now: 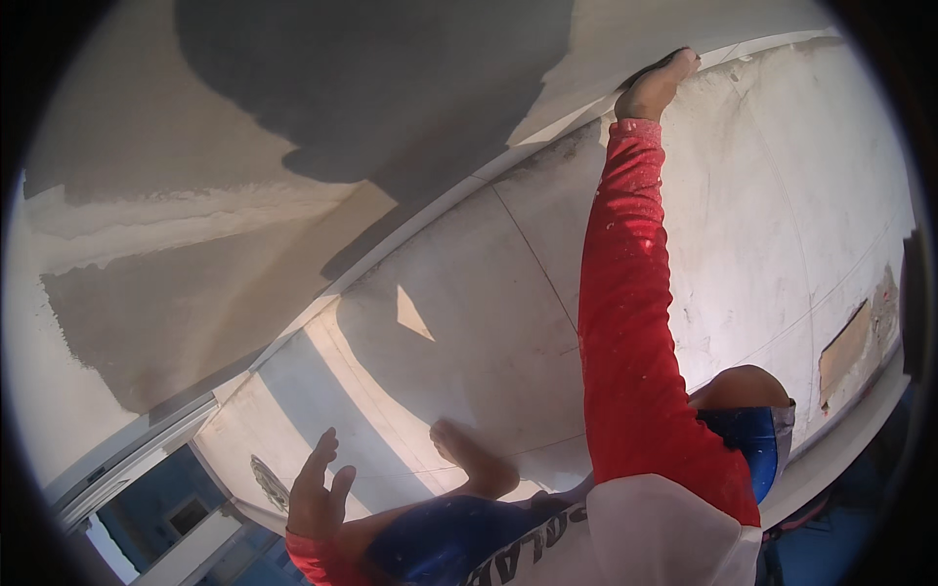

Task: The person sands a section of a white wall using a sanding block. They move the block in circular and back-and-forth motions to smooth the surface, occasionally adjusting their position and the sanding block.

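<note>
My right hand (660, 83), on an outstretched red-sleeved arm, is high in the view at the seam between the pale floor (518, 361) and the grey-patched wall (127, 322). Its fingers are curled against a dark, thin edge; what they hold, if anything, I cannot make out. My left hand (322, 483) is low at left, fingers apart and empty, above my leg in blue shorts. My bare foot (474, 459) rests on the floor beside it. My shadow falls across the wall.
A framed opening (156, 498) with blue surfaces beyond is at lower left, near a small drain grate (269, 479). A broken rectangular patch (845, 356) marks the floor at right, near a curved edge with dark space past it. My bent knee (743, 386) sits at lower right.
</note>
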A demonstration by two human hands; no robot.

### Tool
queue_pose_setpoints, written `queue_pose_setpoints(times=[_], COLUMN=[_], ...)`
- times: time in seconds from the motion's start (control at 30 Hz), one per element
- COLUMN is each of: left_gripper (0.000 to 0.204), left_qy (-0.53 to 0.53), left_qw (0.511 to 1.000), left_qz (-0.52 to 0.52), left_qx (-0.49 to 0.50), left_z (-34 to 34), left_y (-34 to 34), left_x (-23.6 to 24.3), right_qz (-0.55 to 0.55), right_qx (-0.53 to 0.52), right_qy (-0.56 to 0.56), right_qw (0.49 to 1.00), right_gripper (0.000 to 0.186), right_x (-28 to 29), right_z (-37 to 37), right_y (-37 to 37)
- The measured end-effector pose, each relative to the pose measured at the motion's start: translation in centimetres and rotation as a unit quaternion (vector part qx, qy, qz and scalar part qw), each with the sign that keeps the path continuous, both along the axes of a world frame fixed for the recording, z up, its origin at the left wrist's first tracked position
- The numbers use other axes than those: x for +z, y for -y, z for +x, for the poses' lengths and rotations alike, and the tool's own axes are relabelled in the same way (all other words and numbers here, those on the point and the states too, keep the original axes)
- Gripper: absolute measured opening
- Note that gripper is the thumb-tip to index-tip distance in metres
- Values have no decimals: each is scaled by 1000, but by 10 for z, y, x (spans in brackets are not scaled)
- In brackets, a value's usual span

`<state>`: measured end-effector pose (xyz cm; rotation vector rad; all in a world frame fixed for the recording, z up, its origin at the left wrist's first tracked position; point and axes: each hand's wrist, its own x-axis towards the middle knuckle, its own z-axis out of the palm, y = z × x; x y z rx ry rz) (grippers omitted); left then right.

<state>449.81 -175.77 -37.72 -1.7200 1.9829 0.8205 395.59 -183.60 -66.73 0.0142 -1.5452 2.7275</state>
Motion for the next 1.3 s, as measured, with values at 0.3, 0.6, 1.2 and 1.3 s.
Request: queue_pose_setpoints(times=[0.3,0.6,1.2,1.3], left_gripper=[61,64,60,60], left_qy=[-79,-78,-179,-238], left_qw=[993,990,972,954], left_qz=[2,53,-12,-30], left_qx=[-92,-103,-154,-179], left_z=[-48,-15,79,99], left_y=[21,-32,-41,-26], left_x=[-26,16,31,5], right_qz=[113,-3,-3,229], right_qx=[168,-50,91,0], right_qy=[78,34,0,-238], right_qw=[976,998,996,944], right_gripper=[88,41,66,89], right_x=[43,72,175,181], right_z=[335,69,207,347], right_y=[73,17,50,92])
